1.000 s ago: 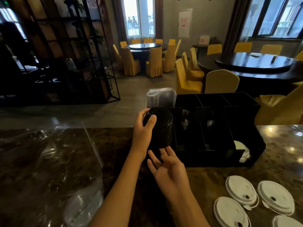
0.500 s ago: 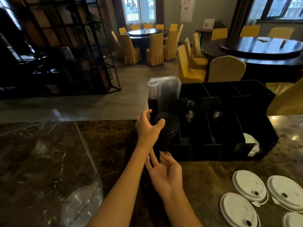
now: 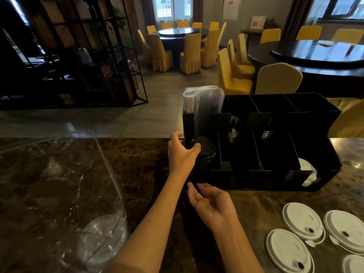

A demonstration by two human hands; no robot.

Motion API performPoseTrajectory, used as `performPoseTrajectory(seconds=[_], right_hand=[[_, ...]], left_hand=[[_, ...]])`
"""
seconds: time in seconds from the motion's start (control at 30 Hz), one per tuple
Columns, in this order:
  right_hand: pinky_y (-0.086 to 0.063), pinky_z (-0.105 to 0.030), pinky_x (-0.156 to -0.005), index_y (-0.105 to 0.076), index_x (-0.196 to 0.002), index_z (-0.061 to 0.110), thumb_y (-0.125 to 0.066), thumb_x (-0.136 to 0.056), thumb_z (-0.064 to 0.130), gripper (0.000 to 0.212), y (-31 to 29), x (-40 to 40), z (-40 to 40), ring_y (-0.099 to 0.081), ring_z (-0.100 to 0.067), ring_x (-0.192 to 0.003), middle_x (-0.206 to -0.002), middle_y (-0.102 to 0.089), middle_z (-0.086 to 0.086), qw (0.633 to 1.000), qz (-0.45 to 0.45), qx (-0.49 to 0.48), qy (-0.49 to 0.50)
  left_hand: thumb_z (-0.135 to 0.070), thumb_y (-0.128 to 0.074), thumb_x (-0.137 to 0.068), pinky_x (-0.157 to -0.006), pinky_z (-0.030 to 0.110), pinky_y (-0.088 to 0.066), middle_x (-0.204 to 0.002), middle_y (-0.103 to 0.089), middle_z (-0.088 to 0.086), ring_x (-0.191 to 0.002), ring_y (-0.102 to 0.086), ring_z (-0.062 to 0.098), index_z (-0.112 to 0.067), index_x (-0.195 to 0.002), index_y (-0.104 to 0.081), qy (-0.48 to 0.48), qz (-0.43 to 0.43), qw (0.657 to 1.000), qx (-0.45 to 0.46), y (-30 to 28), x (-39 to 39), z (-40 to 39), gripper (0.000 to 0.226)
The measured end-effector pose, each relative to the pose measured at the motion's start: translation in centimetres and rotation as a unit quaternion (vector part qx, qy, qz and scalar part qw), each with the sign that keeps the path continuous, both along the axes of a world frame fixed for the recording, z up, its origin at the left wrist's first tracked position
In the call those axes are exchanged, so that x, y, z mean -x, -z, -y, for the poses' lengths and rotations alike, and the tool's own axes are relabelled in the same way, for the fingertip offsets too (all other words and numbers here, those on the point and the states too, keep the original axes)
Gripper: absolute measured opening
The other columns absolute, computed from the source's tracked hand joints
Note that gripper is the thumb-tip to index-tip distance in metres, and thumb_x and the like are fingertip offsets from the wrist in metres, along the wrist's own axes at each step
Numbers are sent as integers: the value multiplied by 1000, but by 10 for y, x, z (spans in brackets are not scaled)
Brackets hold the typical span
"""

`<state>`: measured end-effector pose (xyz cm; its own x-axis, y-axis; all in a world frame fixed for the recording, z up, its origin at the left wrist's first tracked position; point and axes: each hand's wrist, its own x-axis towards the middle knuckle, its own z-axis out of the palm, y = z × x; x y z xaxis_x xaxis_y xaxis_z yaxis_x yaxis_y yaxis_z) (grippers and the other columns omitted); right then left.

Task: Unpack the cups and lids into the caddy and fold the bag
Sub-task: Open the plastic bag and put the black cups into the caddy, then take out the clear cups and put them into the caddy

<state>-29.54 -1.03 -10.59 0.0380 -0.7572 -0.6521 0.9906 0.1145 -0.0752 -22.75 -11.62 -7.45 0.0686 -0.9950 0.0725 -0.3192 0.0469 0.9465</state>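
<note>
Black lids (image 3: 204,152) sit in caddy (image 3: 275,180), left hand (image 3: 182,154) gripping them

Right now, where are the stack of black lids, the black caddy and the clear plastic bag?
stack of black lids (image 3: 204,149): head view, on the top lid's face.
black caddy (image 3: 332,154): head view, on its right outer wall.
clear plastic bag (image 3: 59,184): head view, on the flat film over the counter.

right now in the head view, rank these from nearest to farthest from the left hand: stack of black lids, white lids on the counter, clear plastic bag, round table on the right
1. stack of black lids: held by the left hand, in the caddy's front-left slot.
2. clear plastic bag: on the counter, to the left.
3. white lids: on the counter, lower right.
4. round table: across the room, far right.
</note>
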Motion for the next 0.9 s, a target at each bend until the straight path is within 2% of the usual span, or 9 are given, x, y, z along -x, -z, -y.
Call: performPoseTrajectory(seconds=[0.13,0.3,0.4,0.5,0.6,0.67,0.7,0.83,0.9], right_hand=[[-41,-52,-109,-39,-146,1,-36,-90,-17,59,-5,4,-11,-43,-47,-134,-151,-40,-23,999,-34,12,-2],[-51,-45,-95,-58,-130,4,-42,-97,-4,37,-35,4,-32,-62,-37,-118,-134,-62,-17,983,-173,65,-18],[-55,-39,-83,-67,-120,13,-46,-98,4,31,-81,1,-41,-73,-26,-104,-119,-74,-9,935,-325,139,-38],[-58,-36,-80,-69,-113,11,-48,-97,7,27,-141,-6,-52,-73,-26,-95,-108,-75,-12,840,-441,313,-52],[-59,-32,-75,-71,-102,10,-52,-92,8,21,-197,-35,-60,-72,-23,-82,-93,-76,-9,693,-533,471,-116],[-59,-27,-71,-70,-99,8,-51,-94,3,21,-219,-64,-56,-72,-14,-78,-87,-76,-8,567,-607,525,-186],[-59,-25,-71,-71,-98,7,-52,-95,0,21,-227,-80,-51,-71,-9,-78,-86,-75,-6,488,-652,537,-219],[-51,-16,-69,-73,-91,15,-58,-90,2,20,-236,-141,-18,-64,-3,-76,-85,-69,8,104,-782,541,-293],[-50,-24,-67,-72,-91,14,-55,-89,1,21,-227,-169,-1,-63,-9,-74,-85,-69,4,-37,-771,502,-390]], left_hand=[[-28,-74,-84,-88,37,-54,-134,-45,8,-118,-51,23,-22,-135,-41,-5,41,999,8,6,0,-3,61],[-34,-72,-87,-89,33,-47,-136,-44,9,-121,-47,23,-21,-135,-41,-18,35,999,0,8,0,-14,59],[-40,-64,-92,-92,35,-45,-131,-46,9,-119,-48,24,-16,-134,-45,-47,31,998,21,4,-9,-34,52],[-36,-58,-98,-76,22,-46,-118,-50,3,-97,-55,13,-17,-124,-52,-32,-25,998,50,4,-25,-76,33],[-29,-54,-101,-66,25,-52,-96,-63,3,-80,-61,7,-23,-104,-61,29,-86,996,28,12,-51,-126,10],[-25,-53,-101,-55,20,-50,-83,-65,0,-66,-60,3,-23,-94,-64,56,-102,992,-42,16,-72,-157,12],[-23,-53,-100,-50,17,-46,-79,-65,-2,-59,-59,2,-23,-90,-64,57,-107,988,-92,18,-83,-172,14],[-13,-55,-100,-42,16,-39,-62,-67,-5,-48,-55,4,-16,-81,-67,17,-172,960,-220,38,-136,-228,23],[-3,-56,-96,-34,20,-33,-52,-63,-1,-39,-49,10,-7,-75,-67,-92,-209,943,-242,51,-160,-248,24]])
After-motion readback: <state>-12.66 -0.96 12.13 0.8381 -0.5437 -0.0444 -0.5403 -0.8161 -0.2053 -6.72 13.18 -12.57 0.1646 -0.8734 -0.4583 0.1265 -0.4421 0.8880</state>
